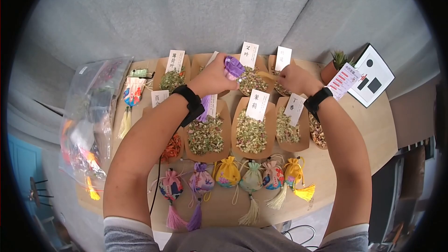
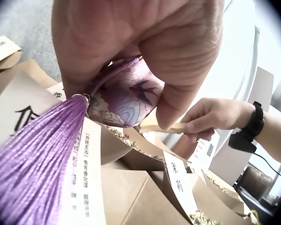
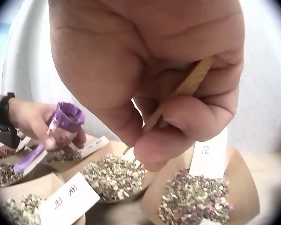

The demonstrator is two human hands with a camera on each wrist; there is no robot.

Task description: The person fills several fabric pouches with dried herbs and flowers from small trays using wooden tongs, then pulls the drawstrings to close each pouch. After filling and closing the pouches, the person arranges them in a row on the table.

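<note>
My left hand (image 1: 215, 78) grips a small purple drawstring pouch (image 1: 233, 67) over the back row of trays. In the right wrist view the pouch's gathered mouth (image 3: 71, 115) stands open and faces up. From the pouch hangs a long purple tassel (image 2: 42, 157), and a swallow pattern shows on its side. My right hand (image 1: 298, 80) pinches a slim wooden spoon (image 3: 192, 80) by its handle, above the back-right trays. Its far end points toward the pouch, over a tray of dried herbs (image 3: 114, 176). Curled fingers hide part of the spoon.
Paper trays of dried herbs fill the middle, including a jasmine-labelled one (image 1: 251, 133), with white name cards (image 1: 249, 55). Several filled pouches (image 1: 227, 171) line the near edge. A clear plastic bag (image 1: 88, 112) lies left; a potted plant (image 1: 339, 60) and a framed board (image 1: 372, 75) stand right.
</note>
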